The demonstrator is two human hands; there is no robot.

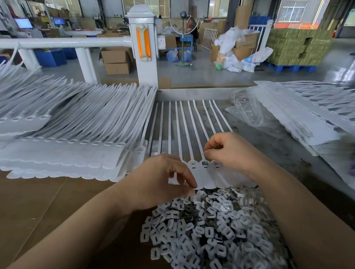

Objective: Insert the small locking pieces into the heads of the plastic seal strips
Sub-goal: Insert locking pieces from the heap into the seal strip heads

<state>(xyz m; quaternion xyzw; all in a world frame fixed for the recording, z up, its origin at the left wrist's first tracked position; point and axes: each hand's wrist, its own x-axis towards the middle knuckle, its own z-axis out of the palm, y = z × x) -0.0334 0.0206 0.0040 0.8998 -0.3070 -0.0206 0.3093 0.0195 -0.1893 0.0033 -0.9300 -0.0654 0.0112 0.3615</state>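
Observation:
A joined row of white plastic seal strips (195, 133) lies in front of me, tails pointing away, flat heads (207, 174) toward me. A heap of small white locking pieces (208, 229) fills the near table. My right hand (231, 152) hovers over the heads on the right, fingertips pinched together on something small that I cannot make out. My left hand (160, 180) rests on the heads' left end, fingers curled, thumb and forefinger pinched at the lower edge of a head.
Large stacks of white seal strips lie to the left (69, 129) and right (315, 110). A clear plastic bag (247, 108) sits by the right stack. Brown cardboard (32, 203) covers the table. A white post (145, 47) and railing stand behind.

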